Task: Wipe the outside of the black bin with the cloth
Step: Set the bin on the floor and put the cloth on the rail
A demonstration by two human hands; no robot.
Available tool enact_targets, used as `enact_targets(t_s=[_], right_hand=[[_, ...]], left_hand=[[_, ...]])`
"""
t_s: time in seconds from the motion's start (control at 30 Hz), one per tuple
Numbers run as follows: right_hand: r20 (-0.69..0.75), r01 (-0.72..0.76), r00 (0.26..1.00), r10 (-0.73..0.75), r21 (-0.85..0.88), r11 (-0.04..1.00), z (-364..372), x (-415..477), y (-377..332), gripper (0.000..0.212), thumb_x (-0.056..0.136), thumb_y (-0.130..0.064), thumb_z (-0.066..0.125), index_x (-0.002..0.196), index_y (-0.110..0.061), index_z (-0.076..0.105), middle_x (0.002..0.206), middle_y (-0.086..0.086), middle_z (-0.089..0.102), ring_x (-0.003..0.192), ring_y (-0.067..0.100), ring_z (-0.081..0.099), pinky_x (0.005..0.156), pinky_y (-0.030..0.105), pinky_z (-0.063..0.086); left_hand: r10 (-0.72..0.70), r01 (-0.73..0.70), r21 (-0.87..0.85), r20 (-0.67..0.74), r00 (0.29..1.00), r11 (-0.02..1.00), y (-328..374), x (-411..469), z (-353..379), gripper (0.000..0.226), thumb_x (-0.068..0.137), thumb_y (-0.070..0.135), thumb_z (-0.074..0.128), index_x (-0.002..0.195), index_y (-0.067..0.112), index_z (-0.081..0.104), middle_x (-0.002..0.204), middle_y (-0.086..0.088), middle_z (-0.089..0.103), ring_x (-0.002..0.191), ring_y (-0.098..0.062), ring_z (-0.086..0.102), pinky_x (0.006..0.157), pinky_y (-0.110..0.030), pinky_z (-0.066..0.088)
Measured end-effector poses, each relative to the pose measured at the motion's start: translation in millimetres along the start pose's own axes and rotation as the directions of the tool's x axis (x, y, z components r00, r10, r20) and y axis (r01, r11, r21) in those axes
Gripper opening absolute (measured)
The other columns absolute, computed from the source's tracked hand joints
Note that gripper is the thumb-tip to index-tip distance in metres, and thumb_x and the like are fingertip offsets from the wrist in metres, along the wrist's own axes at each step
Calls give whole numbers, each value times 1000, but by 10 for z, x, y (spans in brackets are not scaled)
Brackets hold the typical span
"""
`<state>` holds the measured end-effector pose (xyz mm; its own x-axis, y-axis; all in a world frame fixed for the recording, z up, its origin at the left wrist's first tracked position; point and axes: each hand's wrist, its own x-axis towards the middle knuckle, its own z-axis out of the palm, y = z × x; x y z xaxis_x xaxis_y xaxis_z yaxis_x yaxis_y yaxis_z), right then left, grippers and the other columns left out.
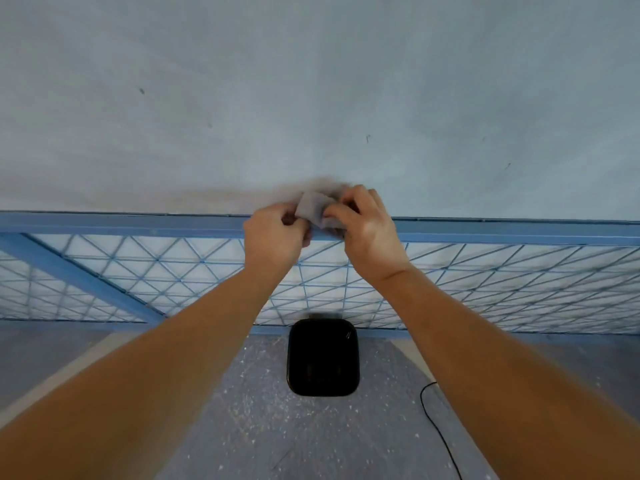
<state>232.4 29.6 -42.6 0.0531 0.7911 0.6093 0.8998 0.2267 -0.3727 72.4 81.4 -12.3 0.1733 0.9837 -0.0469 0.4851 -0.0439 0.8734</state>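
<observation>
The left hand [273,233] pinches one edge of a grey cloth [313,211] with curled fingers, and the right hand [370,233] pinches the other edge, the cloth bunched in the air between them. The black bin [322,356] stands upright on the speckled floor [242,427] at the foot of the blue mesh panel [485,271]. It lies below and between the hands, neither clearly nearer. Its top faces the camera and its longer side runs away from the person.

Near centre, toward twelve o'clock, we see a grey cloth [313,211], soft and matt. At six o'clock the black bin [322,356] looks like smooth, glossy plastic. Around it the floor [256,438] is rough, speckled grey; the mesh panel [138,225] behind is blue-painted metal.
</observation>
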Motion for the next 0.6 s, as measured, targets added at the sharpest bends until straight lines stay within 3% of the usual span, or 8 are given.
enact_targets(t_s=[0.1, 0.17, 0.2, 0.27, 0.33, 0.4, 0.47, 0.6], right_hand=[[115, 41, 993, -34, -58, 997, 60, -86, 115, 35, 84, 14, 62, 108, -8, 75, 108, 13, 62, 95, 33, 51, 77, 46, 54], [141, 42, 990, -25, -119, 992, 45, -94, 110, 33, 86, 4, 62, 111, -14, 74, 113, 11, 60, 99, 34, 50, 81, 48, 50], [144, 29, 990, -8, -142, 989, 29, -104, 95, 33, 87, -2, 62, 113, -18, 74, 116, 11, 58, 100, 35, 49, 82, 48, 49], [149, 29, 989, -7, -149, 988, -35, -113, 99, 26, 87, -14, 65, 110, -21, 74, 120, 13, 55, 103, 37, 47, 85, 48, 47], [194, 81, 979, -58, -113, 990, -101, -123, 169, 22, 87, -22, 71, 109, -18, 73, 118, 14, 53, 105, 36, 48, 86, 50, 48], [195, 129, 974, -116, -58, 990, -129, -130, 276, 29, 92, -12, 70, 120, -15, 72, 109, 15, 55, 98, 34, 51, 84, 47, 50], [196, 162, 969, -152, -35, 986, -113, -141, 377, 37, 91, 6, 64, 125, -9, 69, 101, 16, 58, 89, 33, 51, 77, 46, 53], [190, 191, 966, -174, -77, 978, -173, -107, 452, 36, 84, 21, 53, 107, -4, 68, 99, 15, 59, 88, 28, 46, 70, 42, 50]], left_hand=[[52, -51, 20, -49, 997, 998, -185, -39, 10, 15, 95, 18, 71, 88, 32, 71, 82, 2, 76, 72, -20, 76, 76, -45, 65], [274, -247, 217, -109, 955, 945, -228, -60, -5, 22, 90, 22, 75, 110, 28, 69, 111, 2, 67, 86, -20, 72, 82, -42, 62], [419, -373, 329, -79, 905, 867, -252, -67, -19, 35, 87, 21, 76, 121, 25, 67, 122, 0, 60, 98, -21, 68, 86, -38, 59], [662, -636, 457, 128, 738, 622, -286, -38, -28, 48, 86, 22, 76, 134, 22, 67, 135, -4, 57, 118, -25, 57, 100, -35, 51], [742, -755, 482, 273, 612, 445, -302, 21, -32, 42, 94, 26, 75, 135, 19, 70, 133, -4, 63, 123, -28, 55, 107, -37, 48], [762, -759, 475, 244, 600, 445, -309, 121, -20, 24, 99, 24, 70, 121, 14, 76, 122, -5, 68, 115, -29, 58, 99, -39, 53], [754, -735, 493, 213, 621, 466, -308, 176, -34, 21, 102, 23, 62, 107, 10, 78, 114, -6, 68, 109, -28, 57, 86, -41, 57], [726, -710, 482, 198, 659, 513, -326, 170, -66, 19, 102, 20, 59, 101, 10, 75, 104, -7, 63, 100, -27, 55, 72, -47, 57]])
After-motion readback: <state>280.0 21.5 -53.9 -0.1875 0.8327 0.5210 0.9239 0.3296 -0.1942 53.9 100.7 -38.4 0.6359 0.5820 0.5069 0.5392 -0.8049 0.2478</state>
